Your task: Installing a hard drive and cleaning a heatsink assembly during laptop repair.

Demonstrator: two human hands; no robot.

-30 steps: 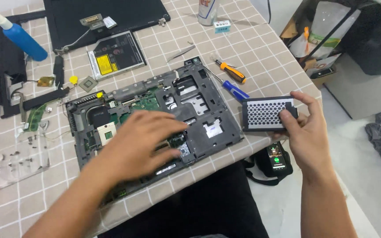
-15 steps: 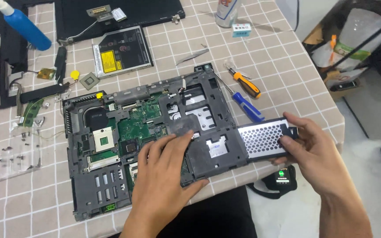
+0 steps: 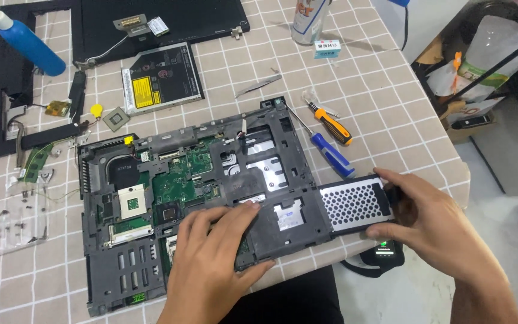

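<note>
One opened laptop base [image 3: 199,204] lies across the middle of the frame on a checked tablecloth [image 3: 391,114], its green circuit board and one square processor socket exposed at centre left. One drive caddy [image 3: 350,204], a dark tray with a perforated metal face, sits at the right edge of the base, touching it, partly pushed into the side of the chassis.

Two hands are in view. The left hand [image 3: 211,264] lies flat and open, palm down, on the lower middle of the base, fingers spread over the dark frame just left of the caddy. The right hand [image 3: 433,225] is at the right of the frame, curled around the outer end of the caddy, thumb on top and fingers underneath, gripping it.

Two screwdrivers lie above the right hand: one with an orange and black handle [image 3: 331,123], one with a blue handle [image 3: 331,155], close together, the blue one nearest the caddy. One pair of tweezers [image 3: 258,86] lies above the base. One optical drive [image 3: 162,78] with a yellow label lies at upper centre-left, below one dark laptop lid panel [image 3: 169,18]. One loose processor chip [image 3: 116,119] sits just left of the drive. One blue bottle [image 3: 22,39] lies at upper left, one can [image 3: 308,18] stands at top centre. One small dark device with a green light [image 3: 385,255] is below the right hand.
</note>
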